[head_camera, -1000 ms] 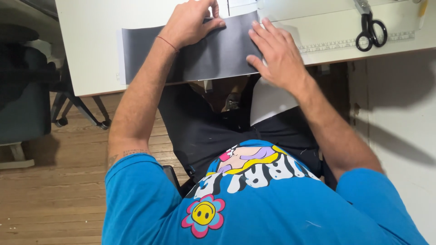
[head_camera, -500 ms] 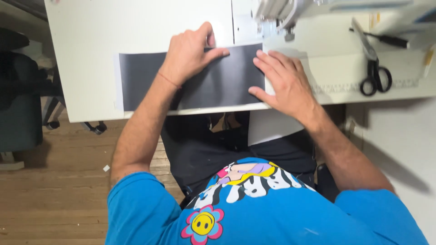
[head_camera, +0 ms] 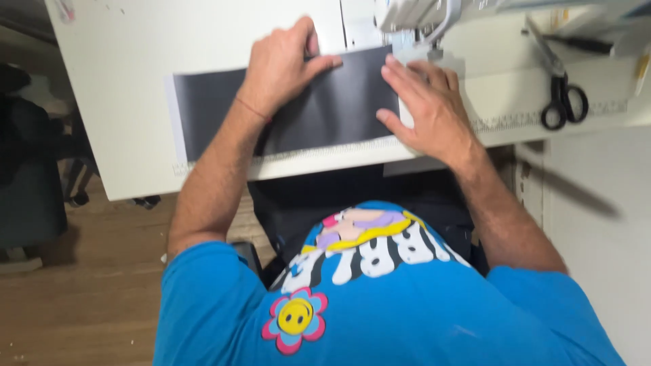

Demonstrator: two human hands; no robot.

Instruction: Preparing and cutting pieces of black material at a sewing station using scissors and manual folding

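- Head view shows more of the white table (head_camera: 135, 102) than a moment ago, and the sewing machine (head_camera: 413, 17) now sits at the top edge, closer in.
- Both hands have stayed on the dark cloth strip (head_camera: 332, 108); the scissors (head_camera: 559, 88) have slid further to the right of the picture.
- Left hand (head_camera: 281, 64) lies flat on the top edge of the strip, fingers loosely curled, thumb stretched out to the right. It grips nothing.
- Right hand (head_camera: 430, 108) lies flat and open on the strip's right end, fingers spread, pointing up at the machine.
- Strip lies flat on the table. Its long side runs left to right, with the right end just below the machine.
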